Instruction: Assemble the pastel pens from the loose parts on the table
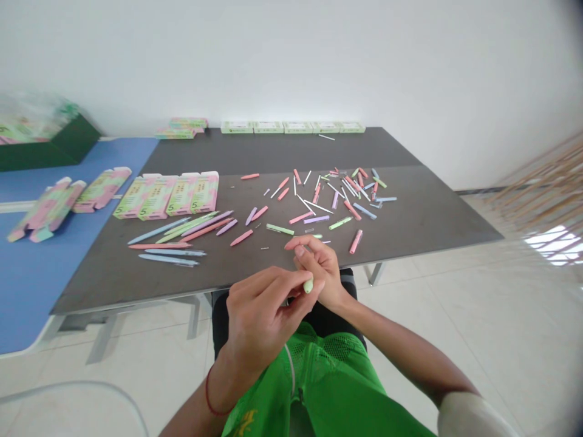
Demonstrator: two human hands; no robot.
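Close to my body, just over the table's near edge, my left hand (262, 309) pinches a light green pen barrel (308, 285), its rounded end pointing toward me. My right hand (321, 267) is right beside it with curled fingers, thumb against the index finger; what lies between them is hidden. Beyond my hands, pen parts are scattered on the dark tabletop: a green barrel (280, 229), a pink barrel (356, 241), a purple barrel (316, 219) and several white refills (306, 204). Whole pens in blue, green, purple and red, such as a blue pen (167, 259), lie to the left.
Several upright-printed pen boxes (204, 193) lie in a row at the left of the dark table (255, 267). More boxes (268, 127) line its back edge by the wall. Left, a blue table (27, 285) bears flattened-looking boxes (102, 188) and a dark green bin (68, 142).
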